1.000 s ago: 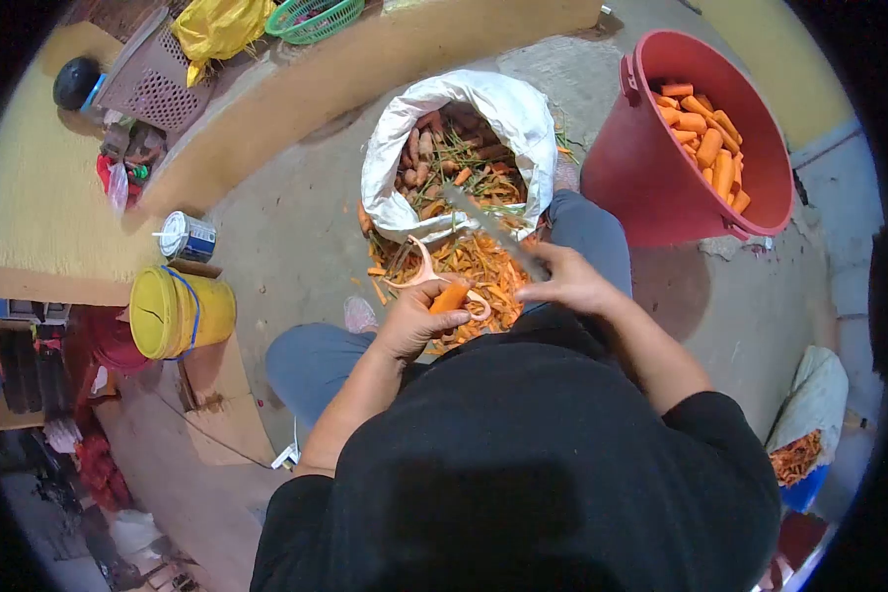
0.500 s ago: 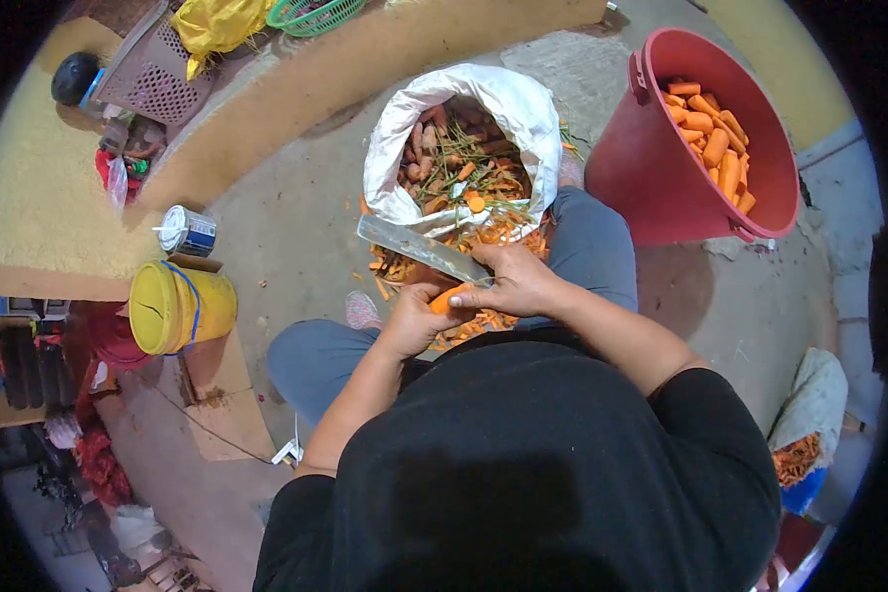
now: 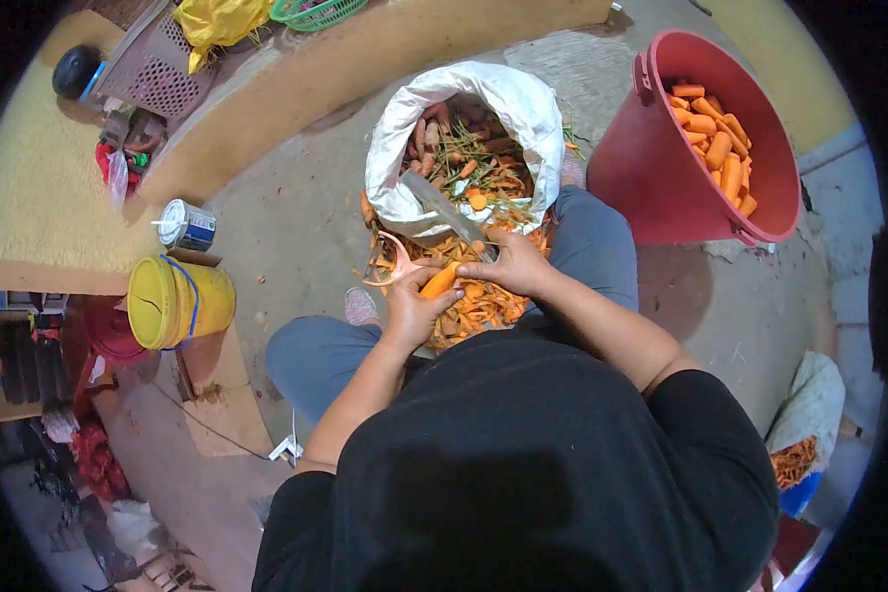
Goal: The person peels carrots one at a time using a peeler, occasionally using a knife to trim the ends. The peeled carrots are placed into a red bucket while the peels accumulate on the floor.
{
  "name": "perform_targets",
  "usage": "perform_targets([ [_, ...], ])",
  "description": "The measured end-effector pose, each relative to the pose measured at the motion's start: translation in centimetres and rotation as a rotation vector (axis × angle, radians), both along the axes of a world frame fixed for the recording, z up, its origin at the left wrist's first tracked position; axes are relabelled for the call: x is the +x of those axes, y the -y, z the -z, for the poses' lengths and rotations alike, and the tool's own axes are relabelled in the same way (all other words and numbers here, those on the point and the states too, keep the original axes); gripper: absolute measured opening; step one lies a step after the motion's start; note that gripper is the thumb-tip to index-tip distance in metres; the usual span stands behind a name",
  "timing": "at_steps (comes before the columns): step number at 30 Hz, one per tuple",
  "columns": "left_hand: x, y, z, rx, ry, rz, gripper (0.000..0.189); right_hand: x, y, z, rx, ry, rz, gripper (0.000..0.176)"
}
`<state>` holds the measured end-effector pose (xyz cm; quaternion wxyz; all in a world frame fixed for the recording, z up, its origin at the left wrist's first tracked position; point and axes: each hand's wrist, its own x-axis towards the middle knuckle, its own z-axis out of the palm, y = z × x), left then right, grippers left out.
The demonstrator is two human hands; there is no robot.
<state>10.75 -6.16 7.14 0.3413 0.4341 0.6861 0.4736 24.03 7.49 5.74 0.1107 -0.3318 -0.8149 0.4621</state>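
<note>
My left hand [image 3: 410, 306] is closed around an orange peeled carrot [image 3: 439, 282], and a pinkish Y-shaped peeler [image 3: 401, 261] sticks out beyond its fingers. My right hand [image 3: 511, 264] holds a knife with a broad flat blade [image 3: 442, 209] that points up and left over the sack's rim. The right thumb touches the carrot's upper end. Just ahead stands an open white sack [image 3: 390, 187] holding unpeeled carrots, green stems and scraps. Orange peelings [image 3: 483, 308] lie in a heap below my hands, between my knees.
A tall red bin [image 3: 627, 158] with peeled carrots stands at the right. To the left are a yellow bucket [image 3: 202, 301] and a paint can [image 3: 189, 226]. A low ledge [image 3: 296, 118] crosses the top left. Another sack [image 3: 809, 395] with scraps sits at the far right.
The knife blade has swung to a steeper angle, away from the carrot. The peeler has come into view by my left hand, and the hands have separated slightly.
</note>
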Motion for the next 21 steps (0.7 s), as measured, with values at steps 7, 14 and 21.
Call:
perform_targets([
  [7,0.5,-0.1,-2.3,-0.21,-0.18,0.039,0.025,-0.1,1.0,-3.8,0.23,0.183,-0.12,0.065],
  [14,-0.4,-0.5,-0.1,-0.241,0.873,-0.217,0.041,0.1,0.4,-2.6,0.165,0.057,-0.06,0.075],
  [21,0.2,-1.2,-1.5,-0.236,1.178,-0.258,0.044,-0.4,3.4,-6.1,0.422,0.135,-0.179,0.083],
])
